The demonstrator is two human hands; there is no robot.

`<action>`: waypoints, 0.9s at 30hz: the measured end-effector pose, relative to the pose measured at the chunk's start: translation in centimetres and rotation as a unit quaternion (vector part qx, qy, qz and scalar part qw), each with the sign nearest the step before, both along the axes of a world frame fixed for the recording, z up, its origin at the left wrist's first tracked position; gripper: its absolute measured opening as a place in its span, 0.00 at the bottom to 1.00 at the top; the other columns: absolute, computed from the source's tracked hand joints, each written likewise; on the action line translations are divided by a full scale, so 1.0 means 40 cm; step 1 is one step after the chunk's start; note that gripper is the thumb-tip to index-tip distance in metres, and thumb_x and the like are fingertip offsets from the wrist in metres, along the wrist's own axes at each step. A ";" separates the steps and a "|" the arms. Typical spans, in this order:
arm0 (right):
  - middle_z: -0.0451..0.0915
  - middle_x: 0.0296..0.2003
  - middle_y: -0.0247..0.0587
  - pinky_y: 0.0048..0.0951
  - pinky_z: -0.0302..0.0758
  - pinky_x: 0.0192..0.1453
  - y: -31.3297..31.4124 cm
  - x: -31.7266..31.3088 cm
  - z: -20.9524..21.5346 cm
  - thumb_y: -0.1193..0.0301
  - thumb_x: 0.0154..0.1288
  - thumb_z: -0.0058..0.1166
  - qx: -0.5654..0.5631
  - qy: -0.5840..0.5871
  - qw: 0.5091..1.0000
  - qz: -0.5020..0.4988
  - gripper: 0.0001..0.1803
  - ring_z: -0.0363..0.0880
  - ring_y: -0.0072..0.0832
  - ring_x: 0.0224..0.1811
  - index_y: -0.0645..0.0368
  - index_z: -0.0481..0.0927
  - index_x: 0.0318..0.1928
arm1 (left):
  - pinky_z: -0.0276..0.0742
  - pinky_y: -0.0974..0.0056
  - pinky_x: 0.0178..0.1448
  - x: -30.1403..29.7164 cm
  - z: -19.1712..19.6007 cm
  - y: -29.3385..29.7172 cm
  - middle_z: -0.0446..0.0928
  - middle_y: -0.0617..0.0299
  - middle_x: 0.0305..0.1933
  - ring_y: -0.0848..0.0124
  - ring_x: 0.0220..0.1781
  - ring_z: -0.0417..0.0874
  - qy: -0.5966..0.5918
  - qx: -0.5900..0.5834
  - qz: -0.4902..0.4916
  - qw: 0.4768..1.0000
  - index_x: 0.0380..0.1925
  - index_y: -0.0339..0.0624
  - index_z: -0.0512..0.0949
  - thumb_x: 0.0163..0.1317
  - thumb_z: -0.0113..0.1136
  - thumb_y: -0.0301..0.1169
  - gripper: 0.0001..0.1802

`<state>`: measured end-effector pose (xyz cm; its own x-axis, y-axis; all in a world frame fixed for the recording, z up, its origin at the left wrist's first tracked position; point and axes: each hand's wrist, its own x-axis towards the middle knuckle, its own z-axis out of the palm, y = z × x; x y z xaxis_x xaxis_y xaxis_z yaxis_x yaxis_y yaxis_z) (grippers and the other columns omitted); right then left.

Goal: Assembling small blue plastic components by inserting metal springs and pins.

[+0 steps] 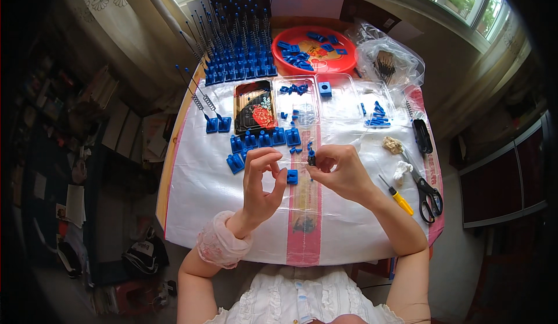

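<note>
My right hand pinches a small dark cylindrical part between thumb and fingertips, held just above the white table cover. My left hand is raised beside it with fingers curled and parted, holding nothing. A small blue plastic block lies on the table between the two hands. Just beyond my hands stands a row of blue plastic pieces.
Clear trays with blue parts sit mid-table beside a black tray. Behind are a red round tray, a rack of blue bases with springs and a plastic bag. Scissors and a yellow screwdriver lie right.
</note>
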<state>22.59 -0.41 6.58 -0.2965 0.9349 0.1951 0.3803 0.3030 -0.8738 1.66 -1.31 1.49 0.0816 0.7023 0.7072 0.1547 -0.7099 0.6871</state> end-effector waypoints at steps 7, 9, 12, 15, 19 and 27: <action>0.83 0.23 0.41 0.25 0.77 0.32 0.000 -0.003 0.005 0.71 0.59 0.69 -0.003 0.001 1.000 0.000 0.11 0.81 0.22 0.25 0.69 0.84 0.32 | 0.73 0.71 0.38 -0.001 0.005 0.000 0.72 0.56 0.53 0.76 0.33 0.73 0.006 -0.008 0.009 1.000 0.53 0.41 0.74 0.60 0.64 0.14 0.22; 0.83 0.23 0.41 0.26 0.77 0.32 0.000 -0.003 0.004 0.71 0.59 0.69 -0.002 0.004 1.000 -0.001 0.11 0.81 0.22 0.25 0.69 0.84 0.32 | 0.73 0.71 0.38 0.000 0.008 -0.001 0.72 0.56 0.53 0.76 0.33 0.73 0.010 -0.007 0.007 1.000 0.53 0.41 0.74 0.59 0.64 0.14 0.22; 0.83 0.23 0.41 0.26 0.77 0.32 0.000 -0.004 0.004 0.71 0.58 0.69 0.002 0.002 1.000 -0.001 0.11 0.81 0.22 0.25 0.69 0.84 0.32 | 0.73 0.70 0.38 0.001 0.011 -0.002 0.72 0.55 0.52 0.75 0.33 0.73 0.017 -0.002 0.010 1.000 0.52 0.42 0.75 0.59 0.64 0.13 0.22; 0.83 0.23 0.41 0.26 0.77 0.32 -0.001 -0.005 0.002 0.71 0.58 0.69 0.005 0.005 1.000 -0.001 0.11 0.81 0.22 0.25 0.69 0.84 0.33 | 0.73 0.70 0.39 0.002 0.011 -0.002 0.72 0.55 0.52 0.75 0.33 0.73 0.013 -0.004 0.007 1.000 0.52 0.42 0.75 0.59 0.64 0.13 0.22; 0.83 0.24 0.41 0.26 0.78 0.32 -0.002 -0.006 0.000 0.71 0.59 0.70 0.000 0.006 1.000 0.001 0.12 0.82 0.23 0.26 0.69 0.85 0.33 | 0.73 0.71 0.41 -0.005 0.007 -0.002 0.70 0.56 0.54 0.76 0.36 0.72 0.034 -0.007 -0.003 0.999 0.53 0.42 0.73 0.61 0.63 0.14 0.21; 0.84 0.24 0.36 0.21 0.76 0.32 -0.001 -0.006 -0.002 0.74 0.60 0.69 0.013 0.001 1.000 0.002 0.08 0.80 0.17 0.26 0.67 0.85 0.32 | 0.74 0.70 0.39 0.002 0.011 -0.005 0.72 0.55 0.52 0.74 0.34 0.73 0.024 -0.007 0.002 1.000 0.52 0.42 0.75 0.59 0.64 0.14 0.21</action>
